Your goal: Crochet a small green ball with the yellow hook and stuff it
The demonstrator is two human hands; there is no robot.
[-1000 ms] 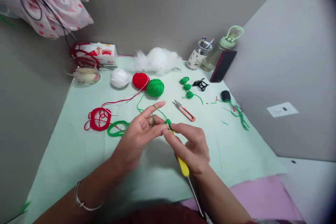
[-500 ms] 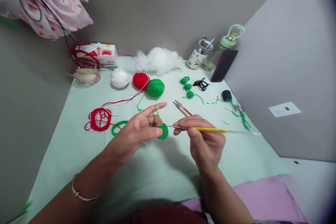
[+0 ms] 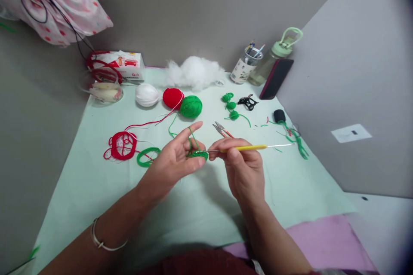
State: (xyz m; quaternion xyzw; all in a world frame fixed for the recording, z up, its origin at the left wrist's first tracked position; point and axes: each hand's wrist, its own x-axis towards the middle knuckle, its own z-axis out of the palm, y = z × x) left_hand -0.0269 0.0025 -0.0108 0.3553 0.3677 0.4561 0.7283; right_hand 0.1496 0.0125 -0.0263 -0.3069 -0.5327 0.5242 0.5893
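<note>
My left hand pinches a small green crochet piece between thumb and fingers. Green yarn loops over its raised index finger. In my right hand is a yellow-handled crochet hook, held like a pen and pointing left. The hook's metal tip lies at the crochet piece's upper edge, partly hidden by yarn and fingers. From the green yarn ball behind, a strand runs toward my left hand. Red-handled thread snips lie just beyond my right hand.
Red and white yarn balls stand behind, near white stuffing. At left lie a red yarn coil and a green ring. Small green crocheted pieces, a phone and a bottle are at back right.
My right hand has moved left and slightly up, bringing the hook further over the crochet piece. The piece has tilted in my left hand and shows a flatter edge.
</note>
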